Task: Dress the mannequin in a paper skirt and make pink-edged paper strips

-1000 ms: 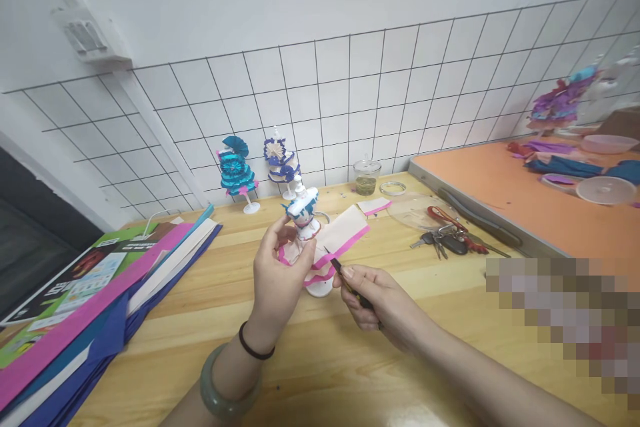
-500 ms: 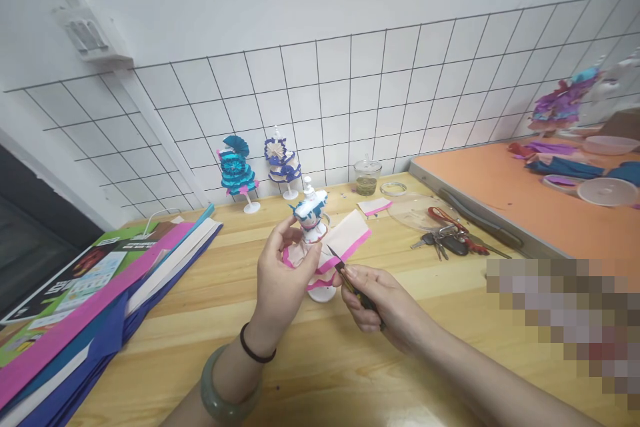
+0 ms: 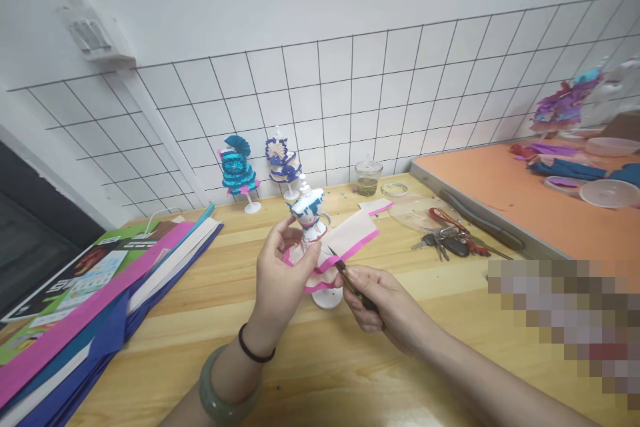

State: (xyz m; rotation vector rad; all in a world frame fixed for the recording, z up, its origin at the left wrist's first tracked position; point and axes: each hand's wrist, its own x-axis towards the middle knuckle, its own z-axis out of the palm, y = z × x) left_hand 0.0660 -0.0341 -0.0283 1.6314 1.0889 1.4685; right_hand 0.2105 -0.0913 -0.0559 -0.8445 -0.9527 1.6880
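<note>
My left hand (image 3: 280, 277) is closed around a small white mannequin doll (image 3: 309, 213) with a blue and white paper top, standing on a round white base (image 3: 327, 297). A white paper strip with a pink edge (image 3: 350, 237) wraps around the doll's waist and trails off to the right. My right hand (image 3: 377, 303) grips a thin dark tool (image 3: 345, 271), and its metal tip touches the pink edge of the strip next to my left thumb.
Two finished paper-dress dolls, a teal one (image 3: 237, 170) and a blue and cream one (image 3: 283, 160), stand by the tiled wall. Coloured paper sheets (image 3: 100, 307) lie at left. A glass jar (image 3: 367, 177), keys (image 3: 445, 243) and a clear lid lie at right, beside an orange mat (image 3: 525, 193).
The doll and its base have shifted slightly to the right in my left hand and stand more upright. The tool tip stays against the pink strip.
</note>
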